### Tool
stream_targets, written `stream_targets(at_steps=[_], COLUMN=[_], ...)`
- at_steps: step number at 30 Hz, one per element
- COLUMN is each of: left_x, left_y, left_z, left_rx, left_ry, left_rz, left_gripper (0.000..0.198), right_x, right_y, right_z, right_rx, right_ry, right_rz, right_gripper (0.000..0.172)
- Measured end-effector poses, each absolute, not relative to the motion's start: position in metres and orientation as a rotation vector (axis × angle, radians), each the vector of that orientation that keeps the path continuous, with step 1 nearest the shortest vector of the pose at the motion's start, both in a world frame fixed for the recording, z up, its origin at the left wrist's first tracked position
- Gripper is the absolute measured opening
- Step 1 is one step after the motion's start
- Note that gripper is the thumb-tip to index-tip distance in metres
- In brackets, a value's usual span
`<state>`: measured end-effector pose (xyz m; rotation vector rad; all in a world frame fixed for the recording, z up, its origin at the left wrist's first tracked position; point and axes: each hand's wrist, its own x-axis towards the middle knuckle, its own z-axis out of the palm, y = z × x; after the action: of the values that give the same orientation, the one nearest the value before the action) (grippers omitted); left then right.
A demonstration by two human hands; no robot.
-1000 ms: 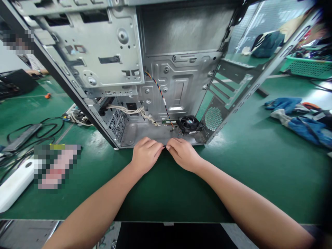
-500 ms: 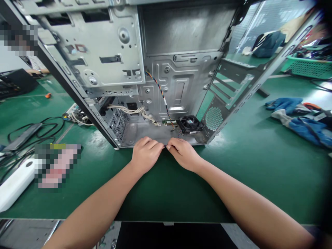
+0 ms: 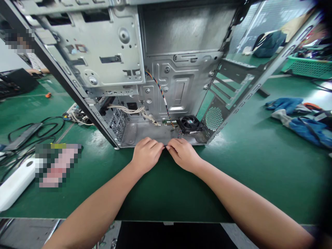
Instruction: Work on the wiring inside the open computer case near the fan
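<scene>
An open metal computer case (image 3: 181, 83) stands upright on the green table, its hollow side facing me. At its lower front edge my left hand (image 3: 147, 154) and my right hand (image 3: 184, 154) meet, thumbs and fingers pinched together. Between the fingertips shows a small dark bit, apparently the end of the fan cable (image 3: 178, 134); most of it is hidden. This thin cable runs from a black cooling fan (image 3: 190, 124) lying on the case floor, just behind my right hand. Beside the fan are a small green circuit stick (image 3: 169, 122) and a multicoloured cable (image 3: 162, 91) hanging down.
White wires (image 3: 129, 110) trail inside the case at left. Left on the table lie black cables (image 3: 49, 121), a white bar-shaped object (image 3: 19, 185) and a blurred-out item. At right are blue-and-grey gloves (image 3: 308, 128) and a green basket (image 3: 311, 67). The table edge (image 3: 88, 219) is close to me.
Almost nothing differs. Both hands keep their pinch at the same spot, with only a very slight shift of the fingers.
</scene>
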<state>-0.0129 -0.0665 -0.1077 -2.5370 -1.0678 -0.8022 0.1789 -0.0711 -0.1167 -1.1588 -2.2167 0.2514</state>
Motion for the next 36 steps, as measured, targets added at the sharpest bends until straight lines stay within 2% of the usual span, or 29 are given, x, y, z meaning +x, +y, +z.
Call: stream_targets(at_steps=[8,22,36], left_x=[-0.0121,-0.0129,-0.0117], left_y=[-0.0668,-0.0668,-0.0665], left_z=[-0.107,-0.1059,-0.1079], left_rx=[-2.544,-2.551,-2.579], left_ry=[-1.08,-1.064,-1.076], left_rz=[-0.831,-0.839,-0.818], left_gripper=[0.024,0.026,0.022], right_x=[0.179,0.1786,0.1783], right_y=[-0.0705,-0.0714,-0.071], right_z=[-0.1165,-0.1088,-0.1163], right_rx=[-1.156,-1.172,-1.164], right_ry=[-2.227,-2.187,-2.215], right_rz=[0.244,0.488,0.332], right_gripper=[0.019,0.02,0.017])
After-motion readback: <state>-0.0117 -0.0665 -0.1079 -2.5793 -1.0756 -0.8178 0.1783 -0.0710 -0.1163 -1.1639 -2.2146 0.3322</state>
